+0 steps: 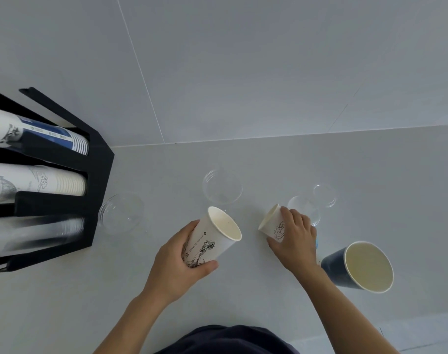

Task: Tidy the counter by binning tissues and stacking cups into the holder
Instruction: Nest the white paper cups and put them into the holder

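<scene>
My left hand (180,261) grips a tall white paper cup (212,238) with a black drawing, tilted with its mouth up and away from me. My right hand (295,238) holds a smaller white paper cup (274,223) with a black pattern, tipped to the left. A dark blue paper cup (358,267) stands on the counter just right of my right wrist. The black cup holder (100,159) stands at the left with three rows of stacked cups: blue-and-white, white, and clear plastic.
Several clear plastic cups stand on the white counter (371,175): one (122,213) beside the holder, one (222,186) behind the tall cup, two (304,208) (325,195) behind my right hand. A tiled wall rises behind the counter. No tissues are in view.
</scene>
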